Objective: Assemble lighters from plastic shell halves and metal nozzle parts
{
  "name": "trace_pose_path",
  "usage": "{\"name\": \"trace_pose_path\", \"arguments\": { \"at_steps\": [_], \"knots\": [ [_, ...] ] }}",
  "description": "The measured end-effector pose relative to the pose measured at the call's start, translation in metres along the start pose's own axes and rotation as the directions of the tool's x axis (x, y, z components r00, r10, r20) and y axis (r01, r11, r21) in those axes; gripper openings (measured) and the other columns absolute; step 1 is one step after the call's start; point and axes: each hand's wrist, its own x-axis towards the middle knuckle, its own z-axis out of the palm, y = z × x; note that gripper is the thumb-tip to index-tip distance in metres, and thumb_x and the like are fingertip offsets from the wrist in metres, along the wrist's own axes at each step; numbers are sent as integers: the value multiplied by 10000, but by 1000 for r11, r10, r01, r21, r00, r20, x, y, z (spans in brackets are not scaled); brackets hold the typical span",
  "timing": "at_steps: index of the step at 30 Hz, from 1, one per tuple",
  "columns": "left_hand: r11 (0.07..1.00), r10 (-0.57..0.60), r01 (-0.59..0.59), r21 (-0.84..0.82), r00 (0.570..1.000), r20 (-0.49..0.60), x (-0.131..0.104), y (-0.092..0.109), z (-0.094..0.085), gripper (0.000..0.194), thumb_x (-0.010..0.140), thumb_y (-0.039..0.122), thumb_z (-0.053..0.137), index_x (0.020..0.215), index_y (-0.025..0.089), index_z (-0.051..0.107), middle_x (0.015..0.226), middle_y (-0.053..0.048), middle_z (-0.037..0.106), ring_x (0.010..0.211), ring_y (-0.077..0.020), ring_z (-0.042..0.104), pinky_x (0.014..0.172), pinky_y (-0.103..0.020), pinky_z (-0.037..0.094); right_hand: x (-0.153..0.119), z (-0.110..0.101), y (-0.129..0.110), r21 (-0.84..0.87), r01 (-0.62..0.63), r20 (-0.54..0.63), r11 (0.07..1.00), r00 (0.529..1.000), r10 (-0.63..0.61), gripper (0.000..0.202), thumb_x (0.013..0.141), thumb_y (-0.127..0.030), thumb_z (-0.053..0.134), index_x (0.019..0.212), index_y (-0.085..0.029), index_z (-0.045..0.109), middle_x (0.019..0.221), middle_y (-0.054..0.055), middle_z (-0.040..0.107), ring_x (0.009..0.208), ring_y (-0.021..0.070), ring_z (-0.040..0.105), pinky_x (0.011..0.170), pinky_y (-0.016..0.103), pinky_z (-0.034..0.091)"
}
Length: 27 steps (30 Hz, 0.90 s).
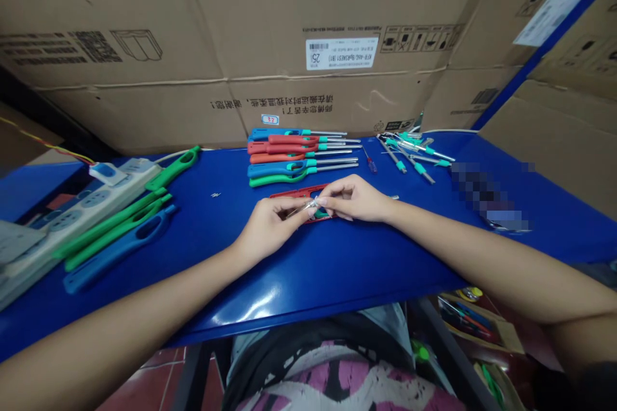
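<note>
My left hand (277,221) and my right hand (354,198) meet over the middle of the blue table. Their fingertips pinch a small clear and metallic part (311,203), too small to name; a thin wire or rod runs along the left fingers. Beneath the hands lies a red lighter handle (292,194), partly hidden by them, with a bit of green and a metal tip showing. Just behind, several long-nosed lighters (284,148) in blue, red, orange and green lie in a row, metal tubes to the right. A small purple-handled screwdriver (371,163) is beside the tubes.
Metal tubes with teal collars (409,151) lie in a pile at the back right. Green and blue handle shells (130,241) rest by a white power strip (80,209) on the left. A large cardboard box (193,26) walls the back. Below right, a box (504,327) holds lighters.
</note>
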Motion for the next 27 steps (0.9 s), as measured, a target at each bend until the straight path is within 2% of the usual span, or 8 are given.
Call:
{"name": "trace_pose_path", "arguments": {
  "at_steps": [3,6,11,15,17,19,23,27],
  "knots": [
    [999,-8,8,48,1000,-10,0,2,-7,329,878,382,691,1118,170,764,1085,-56,780,932,-237,735,783,-300,579,1,-5,0,1,-34,0,999,999,34,377,849,-498,686,857,-121,685,564,-32,605,354,43,423,323,181,319],
    [974,42,-34,226,999,-31,0,3,-15,360,865,391,708,1163,190,735,1077,-55,777,921,-223,717,803,-318,559,2,-13,1,2,-50,-13,999,999,50,355,884,-483,650,909,-130,685,468,-64,549,325,49,400,317,172,317],
    [833,181,-181,523,982,52,1,0,-22,174,837,365,742,907,206,741,922,-27,760,856,-208,644,769,-325,508,3,-22,3,14,-28,-81,999,996,29,328,888,-450,647,947,-130,686,488,-64,557,321,43,383,320,173,307],
    [782,170,-198,592,980,103,0,-1,-23,202,805,371,774,888,194,721,937,-40,739,891,-232,621,809,-363,489,3,-21,4,9,-44,-86,999,995,45,310,892,-434,648,943,-131,688,500,-57,559,330,45,374,318,182,295],
    [783,138,-190,592,981,133,0,2,-24,253,785,396,791,914,189,722,965,-48,733,898,-233,631,808,-357,491,3,-20,5,5,-54,-85,999,995,55,300,894,-428,649,941,-134,689,504,-57,558,342,45,368,327,184,291],
    [802,97,-168,573,983,153,-1,6,-25,249,823,403,754,950,190,729,975,-49,727,853,-208,645,765,-323,496,3,-20,5,10,-49,-93,999,994,49,295,884,-423,664,957,-139,693,589,-32,618,381,43,390,356,187,314],
    [823,56,-129,553,988,147,-3,13,-25,167,913,317,650,976,205,757,906,-30,724,706,-150,627,661,-264,473,2,-21,4,-103,81,-73,991,993,-89,261,881,-386,674,963,-143,723,863,44,696,633,92,574,568,233,470],
    [830,68,-136,541,987,144,-3,13,-26,154,903,287,673,967,206,787,878,-34,726,703,-146,632,659,-252,466,-2,-19,4,-343,285,38,895,956,-290,229,933,-326,615,994,-163,764,952,63,639,807,142,596,706,293,485]
  ]
}}
